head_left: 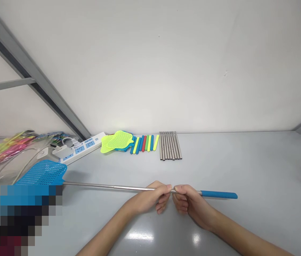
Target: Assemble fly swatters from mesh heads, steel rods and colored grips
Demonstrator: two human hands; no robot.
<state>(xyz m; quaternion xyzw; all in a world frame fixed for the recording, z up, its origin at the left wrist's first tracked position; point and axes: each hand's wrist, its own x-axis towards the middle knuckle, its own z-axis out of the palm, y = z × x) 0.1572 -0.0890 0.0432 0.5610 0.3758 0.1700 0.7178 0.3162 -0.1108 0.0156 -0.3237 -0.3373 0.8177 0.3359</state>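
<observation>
Both hands meet at lower centre of frame, gripping the thin metal rod of a blue fly swatter [107, 186]. Left hand [152, 197] is clenched round the rod w/ fingers curled under, thumb tip on top. Right hand [187, 201] is clenched the same way just beside it, thumb tips nearly touching. Swatter lies approx. horizontal across the grey table [246, 167]: blue mesh head at left, near the blurred patch in lower left corner; blue foam grip sticks out right of the right hand.

Centre of frame, along the wall: yellow-green swatter heads [116, 141], a row of coloured grips [145, 143] touching them, then a row of metal rods [170, 145] slightly apart to the right. White power strip [82, 147] at left-centre. Clear bags w/ colourful items [6, 149] at left edge.
</observation>
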